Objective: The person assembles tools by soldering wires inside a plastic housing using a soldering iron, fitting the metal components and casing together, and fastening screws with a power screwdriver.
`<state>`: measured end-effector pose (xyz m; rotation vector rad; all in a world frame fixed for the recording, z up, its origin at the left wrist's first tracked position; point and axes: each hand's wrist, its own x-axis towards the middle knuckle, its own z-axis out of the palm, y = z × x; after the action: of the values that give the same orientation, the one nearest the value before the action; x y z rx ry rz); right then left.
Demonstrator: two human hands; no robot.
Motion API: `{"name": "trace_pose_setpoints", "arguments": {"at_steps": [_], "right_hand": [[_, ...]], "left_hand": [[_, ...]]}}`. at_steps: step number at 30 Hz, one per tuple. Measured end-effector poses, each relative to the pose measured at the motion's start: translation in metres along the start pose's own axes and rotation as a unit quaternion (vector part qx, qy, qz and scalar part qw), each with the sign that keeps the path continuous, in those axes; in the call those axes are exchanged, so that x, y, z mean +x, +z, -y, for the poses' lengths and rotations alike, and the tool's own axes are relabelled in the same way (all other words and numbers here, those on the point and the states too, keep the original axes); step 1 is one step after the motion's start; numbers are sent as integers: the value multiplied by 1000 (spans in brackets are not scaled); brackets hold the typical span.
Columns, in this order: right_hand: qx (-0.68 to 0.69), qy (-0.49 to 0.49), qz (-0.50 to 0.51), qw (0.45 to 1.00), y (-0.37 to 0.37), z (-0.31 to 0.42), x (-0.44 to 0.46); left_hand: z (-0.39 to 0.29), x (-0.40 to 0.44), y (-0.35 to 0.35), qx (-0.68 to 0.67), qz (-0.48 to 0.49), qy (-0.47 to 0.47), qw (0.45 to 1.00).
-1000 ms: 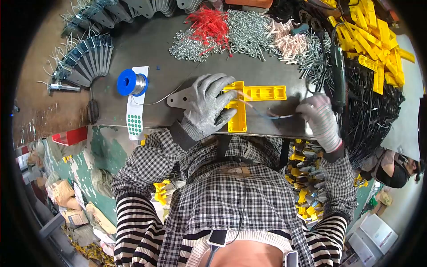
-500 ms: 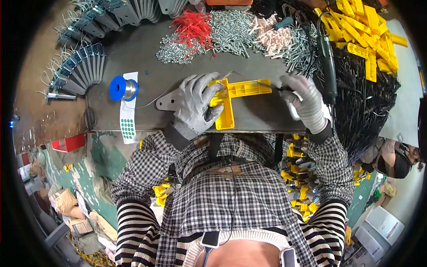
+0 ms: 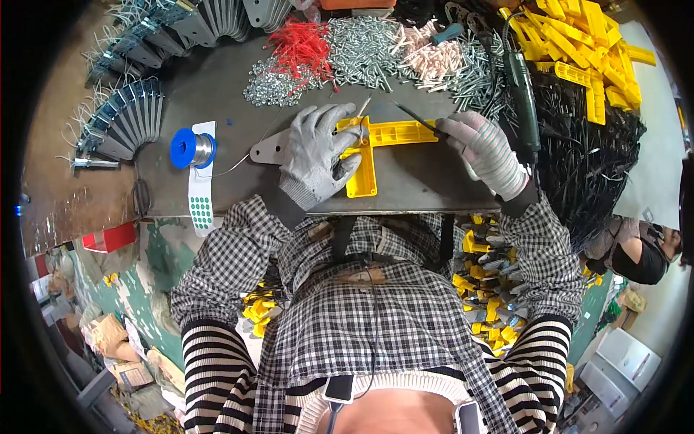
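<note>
My left hand (image 3: 315, 150), in a grey glove, presses on a yellow T-shaped plastic part (image 3: 401, 132), its thumb and index finger gripping the part's left side. Under that hand a grey metal plate (image 3: 267, 150) with holes pokes out to the left. Beside the fingertips a thin pale wire (image 3: 365, 106) sticks up from the part. My right hand (image 3: 486, 148), in a pale striped glove, pinches a thin dark strip (image 3: 414, 116) whose free end points up and left, above the part's right arm. The kind of strip is not clear.
A blue solder wire spool (image 3: 186, 148) stands left on a white strip with green dots. Metal plates with wires (image 3: 119, 119) line the left. Behind lie red pieces (image 3: 300, 49), screws (image 3: 361, 50), a dark-handled tool (image 3: 520, 101), black strips (image 3: 589, 155) and yellow parts (image 3: 578, 40).
My right hand has moved slightly up and left, and the dark strip now shows plainly in its fingers. The pale wire now stands more upright. My left hand keeps its place on the yellow part.
</note>
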<state>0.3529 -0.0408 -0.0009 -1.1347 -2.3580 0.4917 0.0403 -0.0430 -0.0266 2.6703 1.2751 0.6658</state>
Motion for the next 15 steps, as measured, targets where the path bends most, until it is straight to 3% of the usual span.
{"name": "trace_pose_setpoints", "arguments": {"at_steps": [2,5,8,13,15], "right_hand": [[-80,5,106,991,-6,-2,1],[-148,-51,125,980,-9,2,11],[-220,-1,191,957,-9,14,13],[-224,-84,134,962,4,-2,3],[-288,-117,91,946,4,8,9]], "left_hand": [[1,3,-3,-15,-4,20,1000],[-2,5,-10,-9,11,27,1000],[0,7,-11,-7,32,32,999],[2,6,-14,-3,38,42,998],[2,7,-16,11,57,39,998]]}}
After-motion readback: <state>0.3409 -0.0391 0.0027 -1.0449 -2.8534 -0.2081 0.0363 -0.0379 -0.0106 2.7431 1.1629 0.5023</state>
